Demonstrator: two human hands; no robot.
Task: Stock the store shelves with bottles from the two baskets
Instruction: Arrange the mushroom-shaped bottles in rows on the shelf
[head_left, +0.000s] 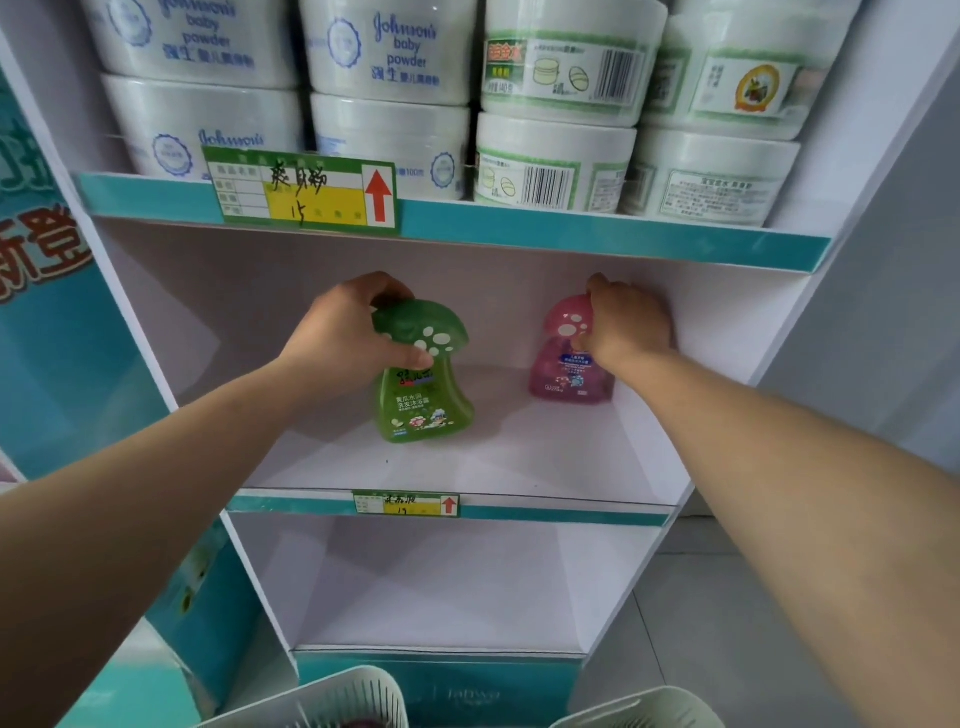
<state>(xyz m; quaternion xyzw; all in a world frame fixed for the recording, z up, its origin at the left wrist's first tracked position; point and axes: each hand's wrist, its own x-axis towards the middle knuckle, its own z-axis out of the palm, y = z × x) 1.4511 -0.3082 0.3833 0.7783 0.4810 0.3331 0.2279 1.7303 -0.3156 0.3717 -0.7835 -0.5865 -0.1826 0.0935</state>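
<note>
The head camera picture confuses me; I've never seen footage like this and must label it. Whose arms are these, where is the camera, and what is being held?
There is no machine here: a person wears one camera on the head, looking forward and down, so both bare arms reach in from the bottom corners. The left hand grips the mushroom-shaped cap of a green bottle. The right hand grips the cap of a pink bottle near the right wall. Both bottles are upright on the middle shelf. White tubs fill the shelf above. The shelf below looks empty. Two basket rims show at the bottom edge.
</note>
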